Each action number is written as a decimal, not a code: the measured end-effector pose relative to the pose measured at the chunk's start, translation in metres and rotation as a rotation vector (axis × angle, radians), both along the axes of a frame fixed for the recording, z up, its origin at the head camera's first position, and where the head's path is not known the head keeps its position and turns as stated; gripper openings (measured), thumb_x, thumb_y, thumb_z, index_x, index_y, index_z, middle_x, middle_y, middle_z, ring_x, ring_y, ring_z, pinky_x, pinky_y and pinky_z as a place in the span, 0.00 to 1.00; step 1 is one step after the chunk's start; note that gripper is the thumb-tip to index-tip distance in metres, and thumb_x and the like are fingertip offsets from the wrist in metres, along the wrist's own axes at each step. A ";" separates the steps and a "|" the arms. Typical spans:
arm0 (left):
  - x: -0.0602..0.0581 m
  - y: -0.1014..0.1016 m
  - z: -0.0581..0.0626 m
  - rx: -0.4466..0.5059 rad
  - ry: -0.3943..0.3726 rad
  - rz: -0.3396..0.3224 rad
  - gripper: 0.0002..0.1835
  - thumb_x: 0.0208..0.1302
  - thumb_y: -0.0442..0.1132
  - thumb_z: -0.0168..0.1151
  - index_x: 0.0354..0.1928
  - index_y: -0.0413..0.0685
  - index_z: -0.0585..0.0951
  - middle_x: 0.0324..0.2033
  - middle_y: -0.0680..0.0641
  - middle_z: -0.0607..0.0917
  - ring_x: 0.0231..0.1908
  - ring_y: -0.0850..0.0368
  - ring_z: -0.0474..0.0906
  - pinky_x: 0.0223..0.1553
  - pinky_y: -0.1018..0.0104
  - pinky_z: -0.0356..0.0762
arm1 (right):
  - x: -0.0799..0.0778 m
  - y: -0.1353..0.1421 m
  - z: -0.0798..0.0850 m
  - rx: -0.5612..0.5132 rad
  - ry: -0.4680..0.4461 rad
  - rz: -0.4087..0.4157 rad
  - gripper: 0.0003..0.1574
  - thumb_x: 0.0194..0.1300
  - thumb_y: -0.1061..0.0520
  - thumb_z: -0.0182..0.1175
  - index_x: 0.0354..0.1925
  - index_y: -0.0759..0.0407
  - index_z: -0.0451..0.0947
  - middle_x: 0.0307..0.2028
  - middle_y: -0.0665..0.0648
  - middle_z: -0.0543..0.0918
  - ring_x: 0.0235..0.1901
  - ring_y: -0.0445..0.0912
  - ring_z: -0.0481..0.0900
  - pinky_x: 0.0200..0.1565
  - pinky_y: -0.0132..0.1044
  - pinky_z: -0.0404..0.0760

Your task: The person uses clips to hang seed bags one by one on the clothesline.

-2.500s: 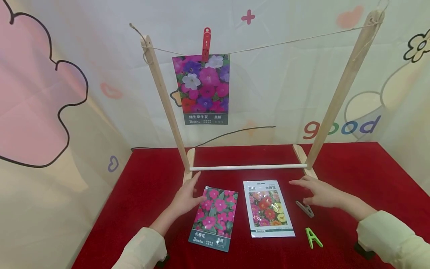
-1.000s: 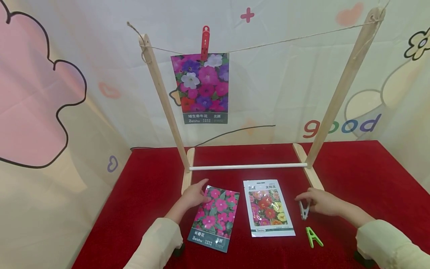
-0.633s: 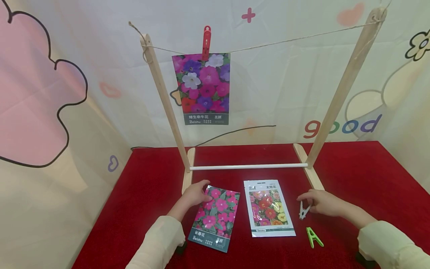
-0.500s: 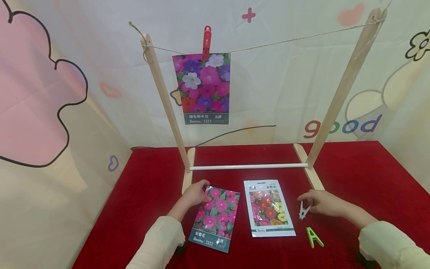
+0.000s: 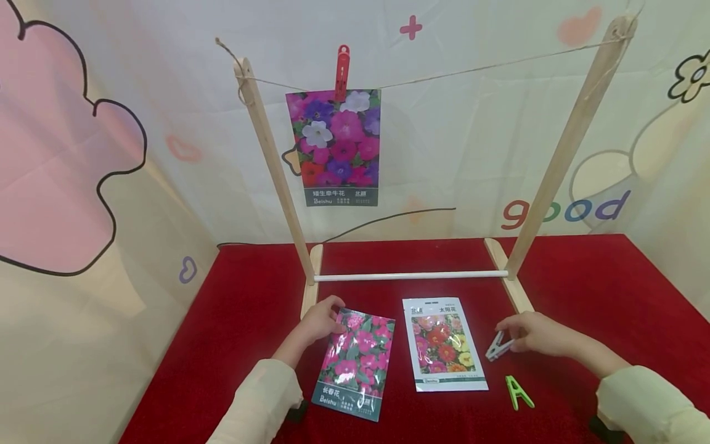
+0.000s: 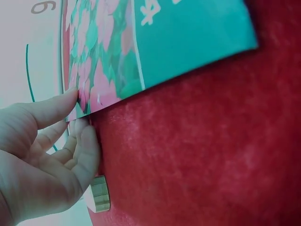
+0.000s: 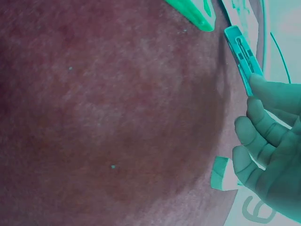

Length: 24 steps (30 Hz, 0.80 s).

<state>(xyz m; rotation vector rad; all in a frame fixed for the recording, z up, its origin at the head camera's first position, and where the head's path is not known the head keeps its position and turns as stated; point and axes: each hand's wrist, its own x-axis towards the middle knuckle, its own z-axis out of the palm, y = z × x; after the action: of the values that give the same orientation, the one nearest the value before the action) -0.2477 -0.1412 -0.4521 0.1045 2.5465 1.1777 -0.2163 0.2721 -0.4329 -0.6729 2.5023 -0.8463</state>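
My left hand point(image 5: 320, 322) pinches the upper left edge of a seed packet with pink flowers point(image 5: 357, 357), thumb on the printed face and fingers behind. In the left wrist view that packet point(image 6: 188, 37) is tilted, its near edge above the red cloth. My right hand point(image 5: 538, 333) holds a grey clothespin point(image 5: 498, 346) between thumb and fingers; in the right wrist view the clothespin point(image 7: 242, 54) points away from the fingertips. Between the hands lies a white seed packet point(image 5: 444, 345) with red and yellow flowers. A green clothespin point(image 5: 518, 393) lies just below my right hand.
A wooden frame stands behind, with a left post point(image 5: 274, 166), a right post point(image 5: 571, 148) and a white crossbar point(image 5: 410, 275). Twine point(image 5: 477, 69) runs between the post tops. A red clothespin point(image 5: 342, 71) holds a petunia packet point(image 5: 338, 154) on it, near the left post.
My left hand has come down onto the pink-flower packet and begun tilting it up. My right hand has taken the grey clothespin from the cloth and turned it.
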 end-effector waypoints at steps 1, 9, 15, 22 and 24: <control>0.000 0.000 0.000 0.017 -0.006 0.000 0.22 0.51 0.30 0.60 0.50 0.43 0.70 0.29 0.45 0.76 0.27 0.55 0.72 0.28 0.67 0.72 | 0.000 0.000 0.001 -0.004 0.001 0.001 0.22 0.52 0.60 0.60 0.47 0.67 0.73 0.29 0.50 0.77 0.26 0.37 0.68 0.27 0.28 0.71; 0.001 -0.005 0.004 0.139 -0.018 0.013 0.20 0.53 0.27 0.56 0.50 0.42 0.70 0.32 0.42 0.74 0.27 0.54 0.72 0.29 0.67 0.76 | 0.000 -0.002 0.009 -0.101 -0.002 -0.024 0.26 0.53 0.57 0.61 0.49 0.68 0.71 0.41 0.61 0.78 0.37 0.45 0.77 0.35 0.28 0.78; 0.001 -0.008 0.010 0.211 -0.030 0.028 0.20 0.55 0.29 0.56 0.52 0.43 0.69 0.34 0.42 0.73 0.31 0.53 0.73 0.35 0.62 0.79 | 0.003 -0.007 0.017 -0.143 0.000 -0.056 0.28 0.53 0.56 0.61 0.51 0.68 0.70 0.42 0.62 0.78 0.39 0.47 0.76 0.35 0.28 0.78; 0.001 -0.008 0.019 0.280 -0.054 0.038 0.19 0.58 0.30 0.54 0.53 0.46 0.69 0.36 0.42 0.73 0.36 0.52 0.74 0.38 0.59 0.79 | 0.003 -0.011 0.028 -0.167 0.016 -0.065 0.27 0.55 0.56 0.60 0.51 0.68 0.70 0.41 0.61 0.79 0.37 0.42 0.76 0.35 0.29 0.78; 0.001 -0.009 0.023 0.294 -0.051 0.047 0.19 0.58 0.30 0.54 0.53 0.47 0.69 0.36 0.42 0.73 0.37 0.52 0.74 0.38 0.60 0.79 | 0.002 -0.012 0.030 -0.171 0.016 -0.069 0.28 0.55 0.55 0.60 0.51 0.68 0.70 0.41 0.61 0.78 0.37 0.41 0.76 0.35 0.30 0.78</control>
<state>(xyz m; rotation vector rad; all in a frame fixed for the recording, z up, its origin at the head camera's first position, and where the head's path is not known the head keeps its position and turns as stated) -0.2467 -0.1497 -0.4292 0.0830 2.3285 1.5458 -0.2141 0.2601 -0.4027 -0.6525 2.4995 -1.0938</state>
